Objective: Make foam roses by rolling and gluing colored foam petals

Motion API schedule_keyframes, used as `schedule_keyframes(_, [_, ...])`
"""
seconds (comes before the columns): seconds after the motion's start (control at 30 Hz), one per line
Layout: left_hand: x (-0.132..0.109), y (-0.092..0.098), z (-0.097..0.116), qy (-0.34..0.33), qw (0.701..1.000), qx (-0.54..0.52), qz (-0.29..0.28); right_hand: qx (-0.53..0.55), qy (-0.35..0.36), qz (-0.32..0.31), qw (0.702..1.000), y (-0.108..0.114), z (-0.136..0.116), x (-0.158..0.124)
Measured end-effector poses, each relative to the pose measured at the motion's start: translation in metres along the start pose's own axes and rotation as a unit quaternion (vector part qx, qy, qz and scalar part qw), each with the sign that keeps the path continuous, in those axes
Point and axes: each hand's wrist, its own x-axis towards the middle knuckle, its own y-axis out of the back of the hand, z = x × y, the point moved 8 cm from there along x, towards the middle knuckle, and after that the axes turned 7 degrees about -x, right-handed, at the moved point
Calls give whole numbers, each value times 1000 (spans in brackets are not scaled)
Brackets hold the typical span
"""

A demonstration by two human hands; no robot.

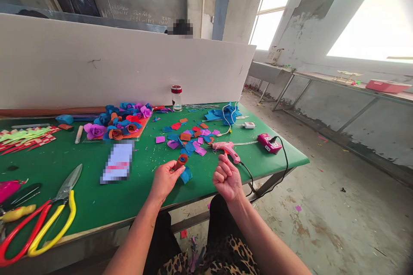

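My left hand (166, 180) is closed, thumb and fingers pinching a small brown crepe-paper flower (181, 161) with a blue centre. Below that flower lies a blue paper piece (186, 175). My right hand (227, 178) is raised with its fingers curled in; whether anything small is inside cannot be seen. Just behind it is a pink glue gun (224, 148) with a clear glue stick in its back end; whether a fingertip touches the handle is unclear. Cut paper squares (185, 136) in purple, blue, brown and red are scattered beyond both hands.
Finished paper flowers (119, 121) are heaped at the back left. Large scissors (48, 219) lie front left. A red-lidded jar (176, 98) stands before the white partition (129, 64). A magenta power strip (269, 143) with a black cord sits on the right of the green table (129, 206).
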Motion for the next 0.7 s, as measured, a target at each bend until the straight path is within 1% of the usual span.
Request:
schedule_keyframes(0.07, [0, 0, 0, -4, 1000, 1, -4, -29, -4, 22, 999, 2, 2, 2])
schedule_keyframes(0.2, [1, 0, -1, -8, 1000, 4, -4, -115, -61, 68, 989, 12, 14, 4])
schedule_keyframes(0.3, [0, 0, 0, -11, 1000, 7, 0, -168, -86, 82, 979, 16, 22, 3])
schedule_keyframes(0.4, [0, 1, 1, -10, 1000, 6, 3, -180, -83, 73, 977, 13, 23, 2])
schedule_keyframes(0.5, [0, 0, 2, -6, 1000, 3, 2, -183, -70, 54, 979, 5, 20, 0])
schedule_keyframes(0.7, [0, 0, 3, -3, 1000, 5, 4, -166, -77, -9, 983, -17, 15, -6])
